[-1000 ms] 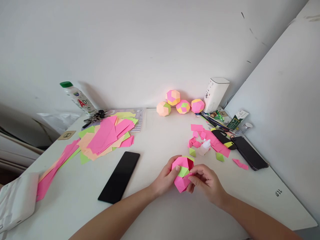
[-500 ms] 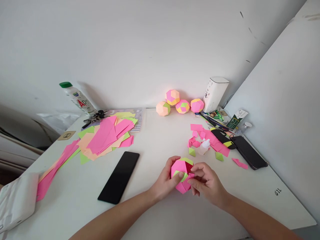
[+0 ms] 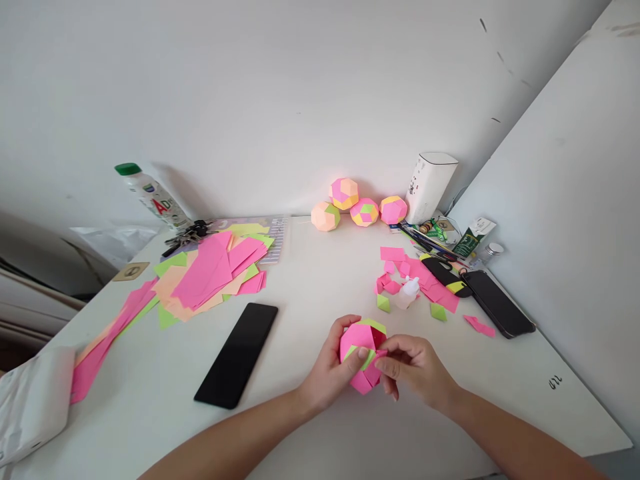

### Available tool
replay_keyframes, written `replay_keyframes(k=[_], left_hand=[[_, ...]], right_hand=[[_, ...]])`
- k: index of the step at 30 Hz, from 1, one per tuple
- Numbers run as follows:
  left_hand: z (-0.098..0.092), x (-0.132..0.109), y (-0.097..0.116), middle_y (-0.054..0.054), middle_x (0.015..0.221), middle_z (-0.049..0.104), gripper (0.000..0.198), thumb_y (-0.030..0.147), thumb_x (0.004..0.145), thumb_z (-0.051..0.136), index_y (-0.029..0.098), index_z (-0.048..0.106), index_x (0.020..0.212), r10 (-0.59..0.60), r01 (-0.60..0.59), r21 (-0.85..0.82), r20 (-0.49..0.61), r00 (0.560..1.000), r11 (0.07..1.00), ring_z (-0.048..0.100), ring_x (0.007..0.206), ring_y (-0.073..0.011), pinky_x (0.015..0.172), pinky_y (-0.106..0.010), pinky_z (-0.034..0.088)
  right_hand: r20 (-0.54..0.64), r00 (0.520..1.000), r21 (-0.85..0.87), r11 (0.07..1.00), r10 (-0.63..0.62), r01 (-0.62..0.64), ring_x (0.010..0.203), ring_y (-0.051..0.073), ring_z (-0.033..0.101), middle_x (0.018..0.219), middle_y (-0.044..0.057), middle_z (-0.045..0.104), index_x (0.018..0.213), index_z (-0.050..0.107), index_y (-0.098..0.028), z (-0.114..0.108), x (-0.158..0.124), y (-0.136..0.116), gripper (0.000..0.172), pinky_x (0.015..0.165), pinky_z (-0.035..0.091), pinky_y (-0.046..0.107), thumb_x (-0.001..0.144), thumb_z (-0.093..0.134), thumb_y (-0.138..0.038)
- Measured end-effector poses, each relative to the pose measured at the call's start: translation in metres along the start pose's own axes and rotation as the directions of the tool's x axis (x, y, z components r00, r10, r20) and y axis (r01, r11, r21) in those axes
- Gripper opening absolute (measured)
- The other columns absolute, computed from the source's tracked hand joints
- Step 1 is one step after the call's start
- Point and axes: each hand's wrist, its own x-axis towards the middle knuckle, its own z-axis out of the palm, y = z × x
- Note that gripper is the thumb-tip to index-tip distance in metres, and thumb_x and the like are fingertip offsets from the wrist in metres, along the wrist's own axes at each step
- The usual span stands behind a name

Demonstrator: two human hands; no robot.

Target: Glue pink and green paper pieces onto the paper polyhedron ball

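Observation:
A pink and green folded-paper ball (image 3: 359,333) is held above the table in front of me, with a dark opening on its upper right side. My left hand (image 3: 333,367) wraps round its left side, the thumb pressed on a green face. At the ball's right edge, my right hand (image 3: 413,367) pinches a pink flap beside the opening between thumb and index finger. Beyond the hands stand a small white glue bottle (image 3: 407,294) and some folded pink pieces (image 3: 387,285). Two green folded pieces (image 3: 438,311) lie near the bottle.
Four-coloured paper balls (image 3: 365,212), several of them, rest against the wall. Loose paper sheets (image 3: 210,270) and a black phone (image 3: 237,355) lie left. On the right are a black-and-yellow cutter (image 3: 445,275), another phone (image 3: 500,303) and a white box (image 3: 431,187).
My right hand's fingers have closed in tighter on the pink flap at the opening. The ball has shifted very slightly left in my left hand.

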Motion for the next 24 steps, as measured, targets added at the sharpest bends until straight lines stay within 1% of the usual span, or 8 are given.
replay_keyframes(k=[4,9,16,20,24], left_hand=[[0.0014,-0.0009,-0.0008,-0.006,0.101,0.06,0.052,0.047,0.084,0.057,0.022,0.032,0.122,0.006,-0.005,0.05,-0.029,1.0,0.999,0.06,0.087,-0.018,0.075,-0.033,0.05],[0.0017,-0.0007,-0.0018,-0.006,0.1,0.058,0.049,0.046,0.085,0.056,0.023,0.032,0.122,0.014,-0.013,0.092,-0.004,1.0,0.996,0.059,0.083,-0.017,0.074,-0.033,0.05],[0.0004,-0.0013,-0.0034,-0.006,0.104,0.055,0.047,0.046,0.086,0.055,0.023,0.034,0.121,0.059,-0.057,0.194,-0.004,0.998,0.979,0.056,0.088,-0.0174,0.077,-0.033,0.049],[-0.0012,-0.0017,-0.006,-0.007,0.105,0.055,0.047,0.048,0.088,0.05,0.024,0.033,0.124,0.042,-0.046,0.216,0.022,0.999,0.975,0.055,0.088,-0.0178,0.077,-0.034,0.048],[-0.0026,0.0001,-0.0097,-0.011,0.116,0.051,0.054,0.052,0.089,0.045,0.022,0.028,0.13,0.095,-0.112,0.215,0.086,0.992,0.97,0.054,0.094,-0.021,0.08,-0.038,0.048]], right_hand=[[-0.008,1.0,-0.011,1.0,-0.002,0.002,0.038,0.009,0.053,0.046,-0.004,0.059,0.073,0.062,-0.015,-0.0007,0.0002,0.0023,0.018,0.04,0.045,0.021,0.079,0.069,-0.031],[-0.002,1.0,-0.019,1.0,0.002,-0.002,0.037,0.008,0.052,0.046,-0.004,0.06,0.073,0.061,-0.015,-0.0003,0.0006,0.0032,0.019,0.04,0.044,0.02,0.079,0.069,-0.031],[0.01,1.0,-0.03,0.999,0.024,-0.024,0.036,0.008,0.048,0.044,-0.005,0.055,0.071,0.059,-0.016,-0.001,0.0001,0.0052,0.023,0.038,0.041,0.02,0.081,0.067,-0.036],[0.012,1.0,-0.049,0.999,0.012,-0.012,0.036,0.007,0.046,0.043,-0.007,0.053,0.069,0.056,-0.017,-0.0008,-0.0005,0.0043,0.025,0.038,0.039,0.02,0.083,0.064,-0.037],[-0.004,1.0,-0.048,0.999,0.0,0.0,0.035,0.008,0.048,0.043,-0.006,0.054,0.07,0.055,-0.017,-0.0003,-0.0007,0.0036,0.026,0.04,0.04,0.02,0.084,0.063,-0.038]])
